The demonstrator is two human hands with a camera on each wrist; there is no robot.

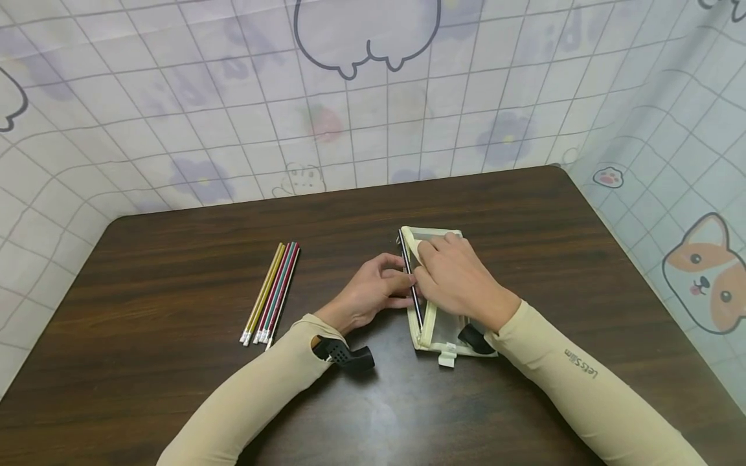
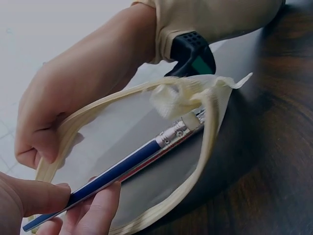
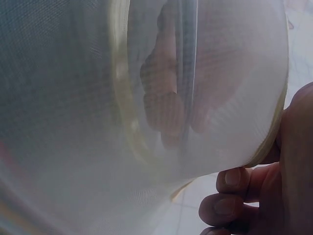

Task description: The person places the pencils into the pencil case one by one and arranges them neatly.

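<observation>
A cream-edged mesh zip pouch [image 1: 449, 329] lies right of the table's middle, its mouth held apart. My left hand [image 1: 373, 291] pinches a blue pencil [image 2: 124, 164] between thumb and fingers at the pouch's opening. In the left wrist view the pencil's eraser end points into the pouch, beside a red-striped pencil [image 2: 149, 162] lying inside. My right hand [image 1: 460, 275] grips the pouch's zipper edge [image 2: 98, 105] and lifts it away from the other side. Through the mesh, the right wrist view shows the left hand's fingers [image 3: 164, 105] only faintly.
Several pencils [image 1: 271, 291] in gold, pink, green and dark red lie side by side on the dark wooden table [image 1: 192, 278], left of the hands. A white tag [image 1: 447, 359] sticks out at the pouch's near end. Patterned cloth [image 1: 373, 116] hangs behind the table.
</observation>
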